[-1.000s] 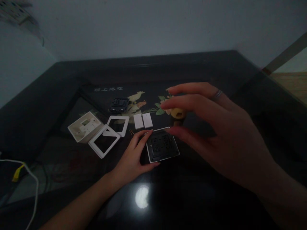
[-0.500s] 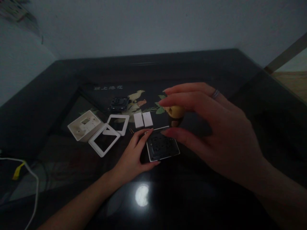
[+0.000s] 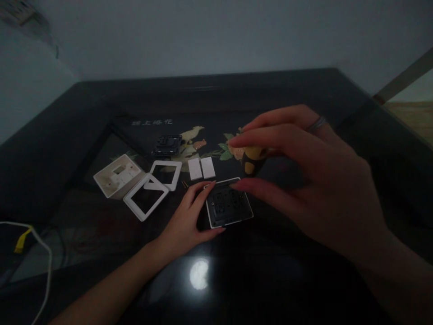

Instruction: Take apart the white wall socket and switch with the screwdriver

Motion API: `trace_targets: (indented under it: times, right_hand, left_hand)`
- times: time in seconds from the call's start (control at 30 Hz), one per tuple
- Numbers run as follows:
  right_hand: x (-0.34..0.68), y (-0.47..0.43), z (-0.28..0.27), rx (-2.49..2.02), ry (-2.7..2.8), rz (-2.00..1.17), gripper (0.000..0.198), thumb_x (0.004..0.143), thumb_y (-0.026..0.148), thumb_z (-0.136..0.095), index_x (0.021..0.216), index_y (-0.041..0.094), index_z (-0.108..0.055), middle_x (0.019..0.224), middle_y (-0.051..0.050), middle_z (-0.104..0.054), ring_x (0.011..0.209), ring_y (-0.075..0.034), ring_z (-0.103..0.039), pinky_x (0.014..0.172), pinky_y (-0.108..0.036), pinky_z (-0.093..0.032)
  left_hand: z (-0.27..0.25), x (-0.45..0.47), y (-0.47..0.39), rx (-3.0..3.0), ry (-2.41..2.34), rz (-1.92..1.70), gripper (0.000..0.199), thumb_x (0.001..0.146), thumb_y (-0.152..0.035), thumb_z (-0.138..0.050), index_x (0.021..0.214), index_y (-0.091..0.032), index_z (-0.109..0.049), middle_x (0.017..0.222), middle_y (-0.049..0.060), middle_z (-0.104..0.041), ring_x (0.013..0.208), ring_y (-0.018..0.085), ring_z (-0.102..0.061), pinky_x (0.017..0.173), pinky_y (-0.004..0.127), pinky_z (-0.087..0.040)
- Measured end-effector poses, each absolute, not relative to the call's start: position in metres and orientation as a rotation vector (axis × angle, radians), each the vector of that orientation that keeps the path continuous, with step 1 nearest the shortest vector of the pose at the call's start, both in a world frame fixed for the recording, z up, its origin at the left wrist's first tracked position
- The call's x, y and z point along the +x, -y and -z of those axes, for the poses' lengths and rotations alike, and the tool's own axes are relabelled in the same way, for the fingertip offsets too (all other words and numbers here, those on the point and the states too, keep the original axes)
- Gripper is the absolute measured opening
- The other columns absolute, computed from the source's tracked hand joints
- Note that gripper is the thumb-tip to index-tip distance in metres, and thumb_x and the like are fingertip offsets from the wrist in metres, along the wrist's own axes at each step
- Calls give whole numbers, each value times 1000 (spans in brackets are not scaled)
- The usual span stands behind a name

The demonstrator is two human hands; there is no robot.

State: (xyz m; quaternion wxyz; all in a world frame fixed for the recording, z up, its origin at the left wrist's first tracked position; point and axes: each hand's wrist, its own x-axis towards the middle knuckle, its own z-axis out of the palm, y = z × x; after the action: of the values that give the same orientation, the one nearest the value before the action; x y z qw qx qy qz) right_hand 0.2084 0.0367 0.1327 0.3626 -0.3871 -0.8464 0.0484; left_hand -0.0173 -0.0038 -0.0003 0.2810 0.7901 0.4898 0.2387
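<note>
My left hand (image 3: 184,217) grips a wall switch (image 3: 230,205) at its left edge, fingertips on the far rim and thumb on the near rim. The switch lies on the table with its black inner face up inside a thin white rim. Above and right of it, my right hand (image 3: 304,180) wears a ring, with thumb and forefinger curved apart. A yellow and black handle, like that of a screwdriver (image 3: 251,160), shows in the curl of this hand. Its shaft and the fingers around it are hidden.
Left of the switch lie two white cover plates (image 3: 206,168), small screws (image 3: 185,184), two white frames (image 3: 150,212) and a white back box (image 3: 113,180). A second black switch body (image 3: 167,144) lies farther back. A white cable (image 3: 50,266) with a yellow tag runs at left.
My right hand has shifted slightly right and up; the yellow and black handle has turned and moved right with it. My left hand and the switch hold their place.
</note>
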Motion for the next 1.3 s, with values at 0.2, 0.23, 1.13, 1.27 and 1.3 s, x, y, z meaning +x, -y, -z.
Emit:
trace_targets:
  times: [0.2, 0.23, 1.13, 1.27, 1.3]
  right_hand:
    - [206, -35, -128, -1039, 2108, -86, 38, 87, 10, -66, 123, 22, -65, 106, -2, -71, 95, -18, -68, 84, -30, -58]
    - [206, -35, -128, -1026, 2122, -150, 43, 87, 8, -64, 129, 19, -61, 112, -2, -72, 99, -17, -68, 88, -29, -57]
    - [206, -41, -123, -945, 2120, 45, 29, 84, 23, -75, 113, 20, -69, 100, -4, -70, 91, -19, -68, 80, -30, -59]
    - [208, -40, -126, -954, 2187, -55, 40, 89, 8, -62, 128, 17, -61, 116, -2, -71, 94, -15, -70, 88, -26, -57]
    - [209, -40, -127, -938, 2207, -99, 41, 90, 6, -59, 130, 15, -58, 120, -3, -71, 96, -15, -70, 90, -26, -57]
  left_hand:
    - [-1, -17, 3, 2101, -1299, -632, 93, 78, -34, -77, 152, -35, -21, 147, 12, -33, 139, 37, -40, 115, 58, -38]
    - [-2, -17, 3, 2100, -1295, -634, 93, 78, -34, -77, 152, -35, -20, 147, 11, -33, 139, 37, -40, 115, 58, -38]
    - [1, -17, 3, 2132, -1290, -655, 93, 78, -34, -77, 152, -35, -19, 148, 11, -33, 139, 37, -39, 116, 57, -38]
    - [0, -17, 3, 2121, -1295, -640, 92, 78, -34, -77, 151, -33, -21, 147, 11, -33, 139, 36, -40, 116, 56, -38]
    - [0, -17, 3, 2123, -1296, -640, 92, 78, -35, -77, 151, -33, -21, 147, 11, -33, 139, 36, -40, 116, 56, -38]
